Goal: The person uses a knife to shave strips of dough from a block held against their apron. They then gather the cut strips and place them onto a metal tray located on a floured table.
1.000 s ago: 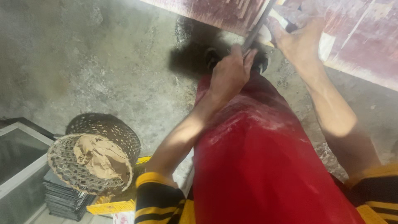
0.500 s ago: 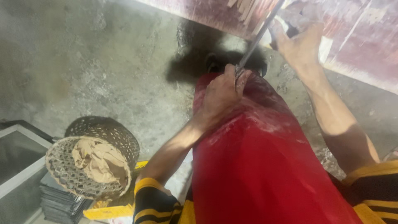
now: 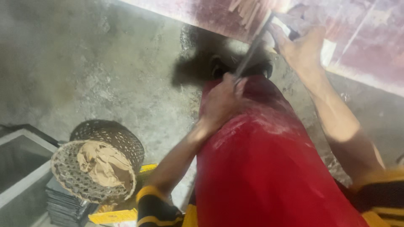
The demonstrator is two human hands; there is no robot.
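Observation:
My left hand [image 3: 222, 101] is closed around the lower end of a thin grey metal blade [image 3: 252, 50] that slants up to the right. My right hand [image 3: 299, 47] grips the blade's upper end, where a pale block with a dark band shows between the fingers. The blade rests against a reddish-brown wooden board [image 3: 362, 42] with a splintered pale patch. Both hands work above my knee, which is covered in red cloth [image 3: 269, 168] dusted with pale powder. A dark sandal [image 3: 221, 67] peeks out below the blade.
A woven basket [image 3: 94, 168] holding crumpled tan material lies tilted at the lower left, on a stack of dark flat sheets [image 3: 63, 206] and a yellow crate [image 3: 113, 216]. A grey metal frame [image 3: 25, 168] sits at the left edge. The floor is rough grey concrete [image 3: 97, 63].
My left hand has slid down along the blade toward my knee. The right hand stays at the blade's top end by the board. The view shifted slightly.

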